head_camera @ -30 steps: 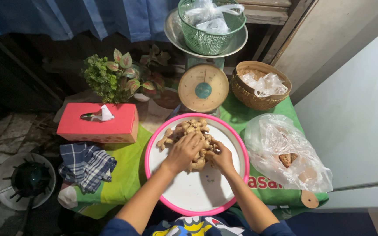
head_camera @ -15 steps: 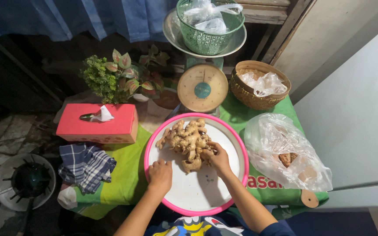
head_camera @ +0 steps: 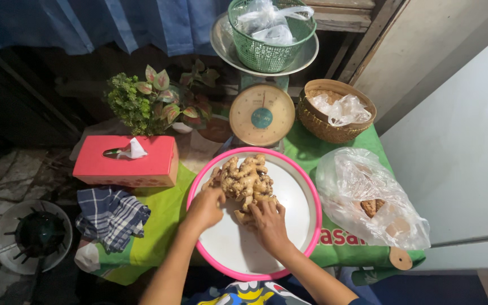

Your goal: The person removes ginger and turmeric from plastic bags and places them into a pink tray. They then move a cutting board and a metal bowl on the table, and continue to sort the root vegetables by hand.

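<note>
a red tissue box [head_camera: 125, 162] is being kept at nine o'clock of the pink-rimmed tray [head_camera: 300, 186], a checked cloth [head_camera: 111, 214] lying below it. the ginger pile [head_camera: 245, 179] is being held on the tray's upper half: the left hand [head_camera: 205, 207] is being pressed at its seven o'clock edge, fingers curled together, and the right hand [head_camera: 269, 221] at six o'clock, fingers spread over one piece. a clear plastic bag [head_camera: 368, 197] is being left at three o'clock.

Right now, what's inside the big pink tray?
The pink tray holds a pile of ginger roots. The left hand and right hand rest on it, hiding the pieces underneath them.
</note>
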